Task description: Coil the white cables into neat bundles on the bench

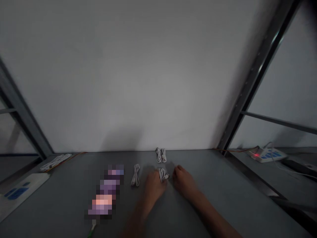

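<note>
A small coiled white cable (162, 174) is gripped by my left hand (156, 185), its plug end sticking out to the right. Just right of that plug is my right hand (183, 181), with fingers curled closed; anything inside them is hidden. Beyond both hands, a pair of bundled white cables (161, 155) lies side by side close to the back wall. To the left of my left hand, another folded white cable (135, 175) rests on the grey surface. The edges of my left hand are slightly blurred.
A blurred-out lit screen (105, 195) with a green-white cord lies at left. Beyond it are a power strip (23, 191) and a longer white cable (55, 162). Metal posts (257, 72) flank the grey tabletop (218, 191). Behind the right post sits another power strip (268, 154).
</note>
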Demonstrator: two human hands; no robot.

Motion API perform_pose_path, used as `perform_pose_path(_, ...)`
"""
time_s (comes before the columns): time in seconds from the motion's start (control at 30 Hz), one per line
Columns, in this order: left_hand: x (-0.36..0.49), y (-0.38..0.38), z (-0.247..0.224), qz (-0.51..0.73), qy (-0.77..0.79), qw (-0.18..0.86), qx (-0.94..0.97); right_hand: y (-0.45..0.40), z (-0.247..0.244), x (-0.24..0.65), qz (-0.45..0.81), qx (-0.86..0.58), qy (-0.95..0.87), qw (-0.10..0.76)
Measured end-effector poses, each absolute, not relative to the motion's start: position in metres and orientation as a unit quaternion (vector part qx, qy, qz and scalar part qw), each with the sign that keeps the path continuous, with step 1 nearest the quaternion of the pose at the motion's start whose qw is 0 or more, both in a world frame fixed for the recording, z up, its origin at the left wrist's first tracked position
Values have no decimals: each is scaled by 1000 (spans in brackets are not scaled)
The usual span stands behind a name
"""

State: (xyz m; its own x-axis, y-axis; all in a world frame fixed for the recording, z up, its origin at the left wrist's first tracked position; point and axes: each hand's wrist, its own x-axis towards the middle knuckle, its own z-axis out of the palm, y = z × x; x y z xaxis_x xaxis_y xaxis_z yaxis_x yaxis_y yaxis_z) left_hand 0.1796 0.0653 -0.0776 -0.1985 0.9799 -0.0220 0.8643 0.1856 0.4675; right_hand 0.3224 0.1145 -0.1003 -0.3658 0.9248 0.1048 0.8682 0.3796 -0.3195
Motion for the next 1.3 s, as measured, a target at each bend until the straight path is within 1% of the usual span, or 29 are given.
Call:
perform_pose_path(0.13, 177, 66, -76, 186, 750, 180, 609, 124, -96, 336, 57, -629, -765, 122)
perform_pose_path(0.3, 177, 68, -82, 210, 753, 172, 599, 133, -91, 349, 58, -708, -696, 107)
perform_pose_path(0.4, 176, 71, -84, 248, 753, 184, 581, 135, -93, 350, 58, -713, -681, 158)
perform_pose_path(0.47, 175, 73, -85, 296, 737, 224, 565, 135, -95, 346, 76, -690, -681, 234)
perform_pose_path(0.53, 174, 75, -85, 351, 709, 295, 537, 135, -99, 340, 155, -638, -684, 320)
perform_pose_path(0.6, 173, 76, -87, 391, 670, 376, 506, 131, -103, 331, 295, -554, -689, 364)
perform_pose_path(0.67, 172, 76, -89, 411, 631, 442, 486, 126, -106, 320, 432, -454, -693, 357)
perform_pose_path(0.73, 172, 76, -90, 410, 609, 464, 496, 120, -108, 312, 504, -377, -693, 351)
perform_pose_path(0.8, 172, 76, -90, 376, 628, 422, 535, 116, -110, 307, 528, -348, -686, 359)
perform_pose_path(0.9, 173, 75, -87, 306, 685, 272, 603, 115, -112, 305, 528, -355, -677, 369)
perform_pose_path(0.97, 174, 74, -85, 281, 700, 215, 621, 117, -113, 307, 517, -355, -687, 367)
perform_pose_path(1.03, 175, 74, -85, 272, 704, 209, 622, 118, -114, 308, 479, -361, -707, 374)
perform_pose_path(1.17, 174, 76, -88, 260, 717, 199, 616, 119, -117, 310, 333, -433, -745, 383)
perform_pose_path(1.23, 173, 76, -89, 267, 720, 217, 603, 117, -117, 310, 306, -451, -752, 372)
perform_pose_path(1.3, 172, 77, -91, 290, 708, 257, 591, 114, -116, 309, 312, -434, -762, 365)
